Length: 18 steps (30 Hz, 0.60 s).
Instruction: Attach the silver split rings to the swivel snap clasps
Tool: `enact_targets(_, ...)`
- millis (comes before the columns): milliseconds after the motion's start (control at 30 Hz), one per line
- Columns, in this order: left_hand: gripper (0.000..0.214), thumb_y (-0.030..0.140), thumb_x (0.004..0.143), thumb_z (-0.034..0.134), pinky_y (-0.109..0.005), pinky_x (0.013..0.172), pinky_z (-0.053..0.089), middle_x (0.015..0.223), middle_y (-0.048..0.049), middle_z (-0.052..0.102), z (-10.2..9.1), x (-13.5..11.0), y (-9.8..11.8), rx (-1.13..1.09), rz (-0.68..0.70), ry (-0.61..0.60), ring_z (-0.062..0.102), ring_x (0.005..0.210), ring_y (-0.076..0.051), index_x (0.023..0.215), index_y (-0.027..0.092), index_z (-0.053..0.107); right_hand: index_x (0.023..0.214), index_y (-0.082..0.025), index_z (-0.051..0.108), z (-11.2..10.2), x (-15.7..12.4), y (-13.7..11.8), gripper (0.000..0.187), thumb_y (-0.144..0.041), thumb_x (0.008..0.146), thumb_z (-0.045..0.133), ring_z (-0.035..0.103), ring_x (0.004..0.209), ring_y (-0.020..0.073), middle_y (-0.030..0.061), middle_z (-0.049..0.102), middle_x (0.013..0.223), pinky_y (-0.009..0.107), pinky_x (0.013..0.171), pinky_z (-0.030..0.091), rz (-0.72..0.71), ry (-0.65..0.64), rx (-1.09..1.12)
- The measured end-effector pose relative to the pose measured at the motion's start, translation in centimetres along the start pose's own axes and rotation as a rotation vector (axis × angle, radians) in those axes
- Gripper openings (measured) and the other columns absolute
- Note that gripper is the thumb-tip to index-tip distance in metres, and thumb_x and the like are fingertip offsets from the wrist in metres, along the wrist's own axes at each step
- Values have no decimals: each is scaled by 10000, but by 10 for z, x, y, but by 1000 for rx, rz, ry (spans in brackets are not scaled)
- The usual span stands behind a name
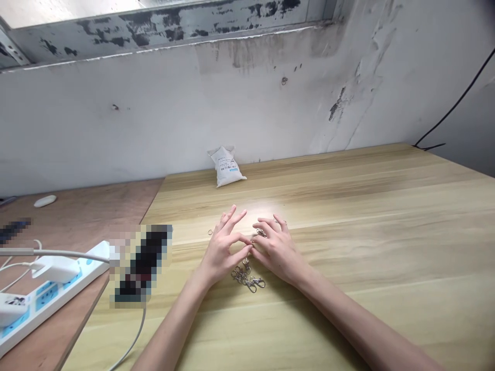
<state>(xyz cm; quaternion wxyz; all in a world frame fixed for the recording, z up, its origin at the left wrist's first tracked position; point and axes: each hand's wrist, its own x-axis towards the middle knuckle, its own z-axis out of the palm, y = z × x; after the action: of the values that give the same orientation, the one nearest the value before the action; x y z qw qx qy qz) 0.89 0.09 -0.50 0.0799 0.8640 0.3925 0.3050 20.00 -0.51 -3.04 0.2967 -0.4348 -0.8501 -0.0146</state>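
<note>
My left hand (225, 248) is pinched at thumb and forefinger, with its other fingers raised. Its pinched tips meet those of my right hand (277, 251), whose thumb and forefinger are also closed together. Whatever lies between these fingertips is tiny, with a hint of metal, and I cannot make it out. Just below the hands lies a small pile of silvery metal swivel clasps (247, 278). Partly behind my right fingers sits a cluster of small metal pieces (261, 233), which look like rings. One loose small ring (210, 232) rests left of my left hand.
A white printed packet (228, 167) stands near the wall. To the left are a pixelated phone-like object (143, 265) with a cable, and a white power strip (50, 293) with chargers. A white oval object (45, 201) lies on the brown table (116, 206).
</note>
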Motion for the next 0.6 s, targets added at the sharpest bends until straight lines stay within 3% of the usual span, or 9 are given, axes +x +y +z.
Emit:
enact_targets(400,115,200,876,585,-574,1156,268,1473,-67,477,3,-1,5,110,-51,101,289,1454,-290,811,210,680,949,-238,687,-3,0,3,187,-168,946,514,543,1136,214,61,643,1122,523,1129,252,-55,-4,11)
enact_targets(600,76,215,862,609,-562,1124,310,1466,-62,484,4,-2,0,93,-107,56,293,1449,-297,801,213,654,938,-242,702,-3,0,7,184,-170,943,532,521,1184,229,63,644,1133,534,1140,230,-102,-8,-46)
